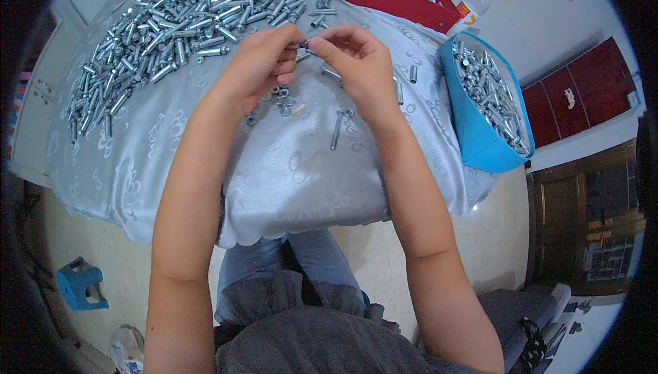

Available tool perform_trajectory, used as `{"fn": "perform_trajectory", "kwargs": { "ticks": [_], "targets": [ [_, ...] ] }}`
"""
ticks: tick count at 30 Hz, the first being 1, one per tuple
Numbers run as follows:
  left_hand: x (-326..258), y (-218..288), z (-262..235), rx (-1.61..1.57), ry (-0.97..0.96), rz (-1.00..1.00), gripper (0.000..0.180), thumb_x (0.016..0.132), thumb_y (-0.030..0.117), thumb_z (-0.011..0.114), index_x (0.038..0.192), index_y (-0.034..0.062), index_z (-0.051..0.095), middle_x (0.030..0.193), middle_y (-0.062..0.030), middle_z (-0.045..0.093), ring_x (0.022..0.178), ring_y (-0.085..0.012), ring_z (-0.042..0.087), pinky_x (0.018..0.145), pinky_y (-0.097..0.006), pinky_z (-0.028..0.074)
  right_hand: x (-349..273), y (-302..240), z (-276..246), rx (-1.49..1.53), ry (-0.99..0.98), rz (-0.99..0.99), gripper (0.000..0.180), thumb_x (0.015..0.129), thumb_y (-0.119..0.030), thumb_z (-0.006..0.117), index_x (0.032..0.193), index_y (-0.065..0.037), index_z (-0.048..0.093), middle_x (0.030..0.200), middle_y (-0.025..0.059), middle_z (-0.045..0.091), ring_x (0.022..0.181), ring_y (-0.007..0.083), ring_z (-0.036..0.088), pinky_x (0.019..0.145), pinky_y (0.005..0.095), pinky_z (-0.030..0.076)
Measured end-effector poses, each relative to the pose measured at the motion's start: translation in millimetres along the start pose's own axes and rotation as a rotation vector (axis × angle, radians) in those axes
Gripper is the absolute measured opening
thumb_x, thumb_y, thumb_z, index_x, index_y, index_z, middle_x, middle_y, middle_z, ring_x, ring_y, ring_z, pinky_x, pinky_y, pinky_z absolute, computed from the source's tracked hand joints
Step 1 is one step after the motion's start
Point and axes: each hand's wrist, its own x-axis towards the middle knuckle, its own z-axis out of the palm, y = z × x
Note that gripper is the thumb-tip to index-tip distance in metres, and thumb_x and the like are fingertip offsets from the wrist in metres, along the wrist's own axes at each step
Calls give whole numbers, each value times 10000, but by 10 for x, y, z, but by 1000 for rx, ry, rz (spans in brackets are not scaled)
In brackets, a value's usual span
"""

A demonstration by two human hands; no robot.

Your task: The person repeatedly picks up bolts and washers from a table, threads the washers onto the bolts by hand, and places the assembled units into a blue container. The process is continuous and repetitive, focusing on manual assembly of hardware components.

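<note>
My left hand (pixel 264 65) and my right hand (pixel 362 65) meet over the far middle of the table. Both pinch a small metal part (pixel 303 44), mostly hidden by the fingertips, so its exact kind does not show. Beneath and beside the hands lie several loose nuts (pixel 282 100) and a thin bolt (pixel 336 131). A few metal sleeves (pixel 413 74) rest to the right of my right hand. Beyond my left hand spreads a large heap of silvery sleeve anchor bolts (pixel 226 14).
A blue fabric bin (pixel 490 158) full of metal bolts stands at the table's right edge. Behind it are a red box (pixel 384 0) holding more bolts and a plastic bottle (pixel 478 4). A shiny grey tablecloth (pixel 301 189) hangs over the near edge. A blue stool (pixel 77 285) is on the floor at left.
</note>
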Motion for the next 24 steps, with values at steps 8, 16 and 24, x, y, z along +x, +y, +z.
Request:
{"fn": "perform_trajectory", "kwargs": {
  "ticks": [8, 16, 24],
  "targets": [
    [11, -15, 21, 36, 70, -32, 164, 794, 218, 498, 685, 118, 427, 546, 61, 272, 450, -57, 239, 416, -210, 221, -20, 57, 18, -379, 28, -182, 158, 739, -148, 615, 825, -15, 617, 746, 71, 579, 683, 146, 546, 616, 257, 425],
    [-19, -27, 108, 68, -45, -28, 235, 818, 285, 555, 692, 121, 443, 556, 78, 301, 464, -35, 277, 412, -186, 250, 3, 93, -63, -251, 23, -85, 174, 749, -155, 603, 850, -14, 620, 769, 73, 607, 686, 117, 546, 620, 235, 421],
    [8, -6, 56, -40, 13, 4, 168, 811, 186, 535, 701, 82, 462, 559, 62, 309, 471, -39, 281, 423, -193, 278, 190, 100, -734, -755, 421, -167, 163, 714, -145, 578, 812, -35, 646, 802, 128, 619, 728, 208, 572, 661, 300, 438]
  ]
}}
